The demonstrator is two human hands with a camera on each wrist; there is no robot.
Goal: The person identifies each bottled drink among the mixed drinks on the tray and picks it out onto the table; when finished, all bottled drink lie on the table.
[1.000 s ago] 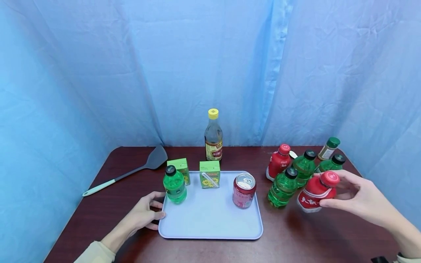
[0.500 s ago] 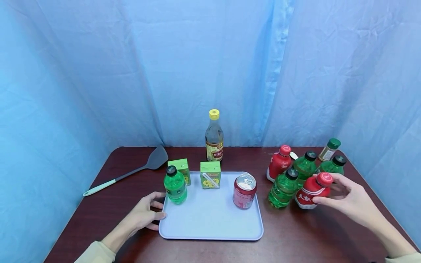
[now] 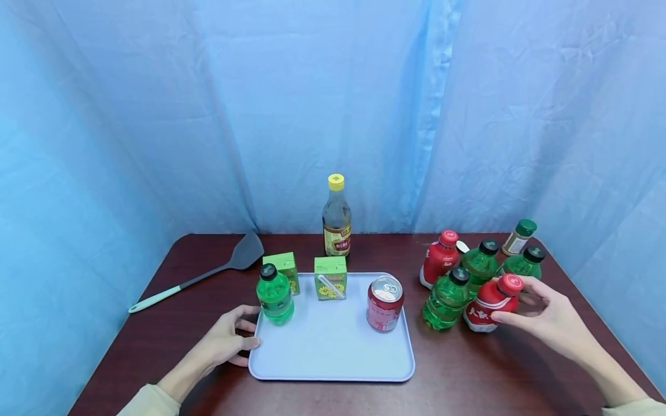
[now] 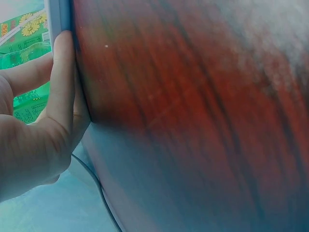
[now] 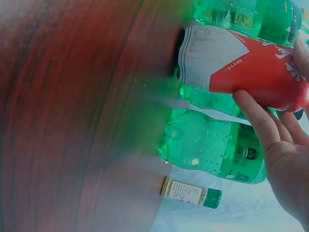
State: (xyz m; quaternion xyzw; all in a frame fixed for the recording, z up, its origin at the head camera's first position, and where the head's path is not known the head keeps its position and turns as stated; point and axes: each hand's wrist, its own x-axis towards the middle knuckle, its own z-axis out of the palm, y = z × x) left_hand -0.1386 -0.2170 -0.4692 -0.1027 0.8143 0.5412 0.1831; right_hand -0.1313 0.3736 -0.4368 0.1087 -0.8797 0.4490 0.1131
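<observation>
My right hand [image 3: 546, 318] grips a red-labelled drink bottle [image 3: 491, 303] from its right side, thumb in front and fingers behind. The bottle's base is right at the tabletop, next to a green bottle [image 3: 446, 300]; in the right wrist view its white lower label [image 5: 207, 53] faces the camera. My left hand [image 3: 229, 335] rests against the left edge of a pale tray [image 3: 333, 364], thumb at the rim and fingers fairly straight. Upon the tray stand a green bottle [image 3: 276, 297], a red-and-pink can [image 3: 385, 306] and two green juice boxes, one of them [image 3: 330, 280] with a straw.
Behind the held bottle are more green bottles [image 3: 478, 263], another red bottle [image 3: 439, 260], a green-capped spice jar [image 3: 519, 238] and a partly hidden white object [image 3: 462, 247]. A yellow-capped glass bottle [image 3: 337, 222] stands behind the tray. The spatula [image 3: 208, 270] lies at left.
My right hand has brought the red bottle left and slightly inward, down to the tabletop beside the green bottles. The left hand and tray have stayed in place.
</observation>
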